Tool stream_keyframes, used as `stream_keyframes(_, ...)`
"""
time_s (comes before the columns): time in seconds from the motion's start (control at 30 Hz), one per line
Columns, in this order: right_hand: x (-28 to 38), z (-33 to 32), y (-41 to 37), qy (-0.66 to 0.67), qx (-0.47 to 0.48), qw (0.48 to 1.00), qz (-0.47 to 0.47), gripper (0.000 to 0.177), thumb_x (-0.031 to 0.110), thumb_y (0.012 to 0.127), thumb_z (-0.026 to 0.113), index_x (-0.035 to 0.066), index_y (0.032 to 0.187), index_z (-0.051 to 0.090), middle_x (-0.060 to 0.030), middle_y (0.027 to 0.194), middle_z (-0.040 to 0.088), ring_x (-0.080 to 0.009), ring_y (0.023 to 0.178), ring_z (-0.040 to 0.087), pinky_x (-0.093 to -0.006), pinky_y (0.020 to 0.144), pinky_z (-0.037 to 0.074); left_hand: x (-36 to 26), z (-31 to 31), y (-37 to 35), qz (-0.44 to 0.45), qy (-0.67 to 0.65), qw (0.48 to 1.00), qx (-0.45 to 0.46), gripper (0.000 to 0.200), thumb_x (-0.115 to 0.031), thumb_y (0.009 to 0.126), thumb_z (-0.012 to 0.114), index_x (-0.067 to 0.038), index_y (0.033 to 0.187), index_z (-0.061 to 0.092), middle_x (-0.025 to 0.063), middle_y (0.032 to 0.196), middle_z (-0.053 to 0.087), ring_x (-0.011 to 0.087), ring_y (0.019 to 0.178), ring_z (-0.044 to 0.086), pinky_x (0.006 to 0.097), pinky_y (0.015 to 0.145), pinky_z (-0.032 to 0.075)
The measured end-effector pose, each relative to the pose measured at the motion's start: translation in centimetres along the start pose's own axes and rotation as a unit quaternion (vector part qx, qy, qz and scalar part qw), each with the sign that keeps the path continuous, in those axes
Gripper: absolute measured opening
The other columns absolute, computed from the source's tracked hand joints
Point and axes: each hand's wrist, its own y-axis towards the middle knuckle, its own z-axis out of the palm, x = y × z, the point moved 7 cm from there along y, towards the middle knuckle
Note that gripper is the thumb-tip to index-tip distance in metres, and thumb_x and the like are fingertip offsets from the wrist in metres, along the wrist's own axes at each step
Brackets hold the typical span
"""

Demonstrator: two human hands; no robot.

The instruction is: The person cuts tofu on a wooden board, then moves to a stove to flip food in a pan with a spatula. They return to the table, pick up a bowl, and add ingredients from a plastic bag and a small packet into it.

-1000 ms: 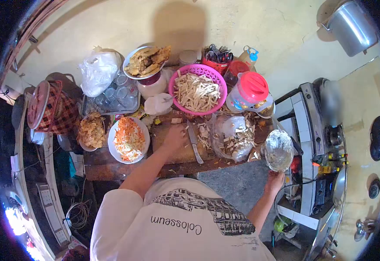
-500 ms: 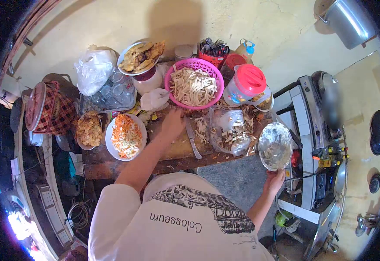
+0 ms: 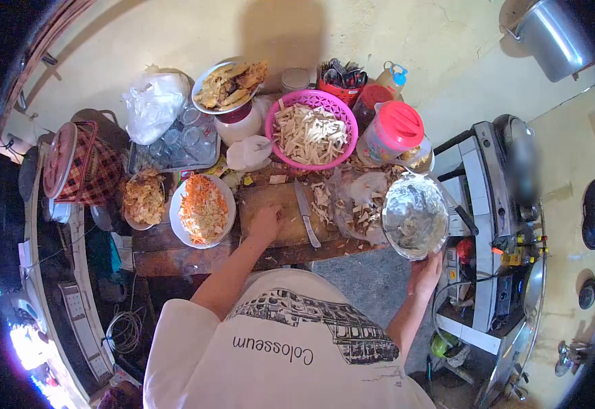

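My left hand (image 3: 267,222) rests low over the wooden cutting board (image 3: 253,195), its fingers curled; whatever they may hold is hidden. A knife (image 3: 305,208) lies on the board to the right of this hand. In my right hand (image 3: 425,273) is a shiny metal bowl (image 3: 416,217), gripped by its near edge and tilted, with some pale residue inside. Beside the bowl, a clear plastic bag (image 3: 362,204) lies among pale scraps. A pink basket (image 3: 311,129) of pale cut strips stands behind the board.
To the left are a white bowl of shredded carrot mix (image 3: 203,210), a bowl of fried food (image 3: 143,198) and a tray of glasses (image 3: 175,151). A pink-lidded pitcher (image 3: 391,133) stands at the back right. The stove (image 3: 495,177) is on the right.
My left hand has drawn back from near the basket to the front of the board. My right hand has moved the metal bowl left and slightly up, tilting its opening differently.
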Motion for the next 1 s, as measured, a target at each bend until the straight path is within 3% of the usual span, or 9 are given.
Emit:
stream_keyframes(0.2,-0.1,0.4,-0.5,-0.015,0.026,1.000,0.007,0.029,0.018,0.093,0.045,0.003,0.116,0.048,-0.0077,0.111,0.056,-0.0180,0.100,0.055,-0.0341,0.082,0.046,1.0,1.3,0.2,0.067,-0.040,0.996,-0.045,0.020,-0.010,0.069,0.065,-0.005,0.088,0.063,0.0168,0.092,0.060,0.0354,0.087,0.058,0.0426,0.076,0.048)
stream_keyframes(0.3,-0.1,0.1,-0.8,-0.018,0.024,1.000,0.007,0.026,0.017,0.093,0.045,0.003,0.114,0.049,-0.0071,0.109,0.057,-0.0173,0.098,0.055,-0.0332,0.080,0.047,1.4,1.1,0.1,0.046,-0.096,0.994,-0.034,0.017,-0.008,0.067,0.064,-0.003,0.084,0.063,0.0172,0.093,0.060,0.0361,0.087,0.057,0.0416,0.078,0.047)
stream_keyframes(0.6,0.0,0.0,-1.7,-0.018,-0.004,1.000,0.013,0.017,0.014,0.092,0.045,0.004,0.104,0.052,-0.0045,0.098,0.058,-0.0127,0.087,0.055,-0.0297,0.074,0.046,0.6,0.3,-0.4,0.091,-0.063,0.991,-0.077,0.014,-0.008,0.066,0.064,-0.002,0.079,0.062,0.0158,0.088,0.061,0.0347,0.087,0.058,0.0399,0.079,0.047)
stream_keyframes(0.7,-0.6,-0.6,-1.7,-0.009,0.006,1.000,0.012,0.015,0.013,0.091,0.044,0.005,0.101,0.052,-0.0039,0.096,0.058,-0.0126,0.086,0.055,-0.0292,0.073,0.046,1.5,0.7,0.2,0.027,-0.126,0.992,-0.012,0.017,-0.010,0.069,0.064,-0.002,0.084,0.064,0.0145,0.085,0.063,0.0306,0.081,0.061,0.0366,0.075,0.049)
stream_keyframes(0.8,-0.5,-0.3,-2.0,-0.015,0.012,1.000,0.016,0.014,0.012,0.091,0.044,0.005,0.100,0.051,-0.0035,0.096,0.058,-0.0128,0.087,0.055,-0.0288,0.073,0.046,4.1,4.1,2.7,-0.061,-0.275,0.958,0.055,0.019,-0.013,0.072,0.066,-0.004,0.089,0.065,0.0119,0.085,0.066,0.0234,0.076,0.064,0.0325,0.069,0.049)
stream_keyframes(0.87,-0.7,0.0,-2.3,-0.013,0.006,1.000,0.027,0.014,0.012,0.091,0.043,0.005,0.100,0.051,-0.0038,0.097,0.058,-0.0130,0.087,0.056,-0.0291,0.073,0.046,1.0,0.6,4.8,-0.044,-0.316,0.948,0.007,0.021,-0.017,0.074,0.067,-0.004,0.090,0.066,0.0098,0.083,0.067,0.0167,0.074,0.063,0.0305,0.067,0.049)
stream_keyframes(0.93,-1.0,0.5,-2.5,-0.013,0.011,0.999,0.032,0.015,0.012,0.092,0.043,0.004,0.102,0.051,-0.0048,0.099,0.058,-0.0138,0.088,0.056,-0.0299,0.074,0.047,-2.2,-3.5,8.0,0.011,-0.272,0.956,-0.106,0.022,-0.017,0.075,0.067,-0.003,0.092,0.065,0.0078,0.080,0.066,0.0154,0.073,0.062,0.0311,0.067,0.049)
stream_keyframes(1.0,-1.2,0.6,-2.6,-0.014,0.025,0.999,0.033,0.017,0.012,0.093,0.042,0.004,0.103,0.052,-0.0057,0.100,0.058,-0.0144,0.088,0.057,-0.0307,0.075,0.047,-5.3,-7.6,9.6,0.021,-0.368,0.913,-0.177,0.026,-0.020,0.077,0.066,-0.002,0.096,0.063,0.0099,0.079,0.065,0.0179,0.074,0.062,0.0322,0.067,0.050)
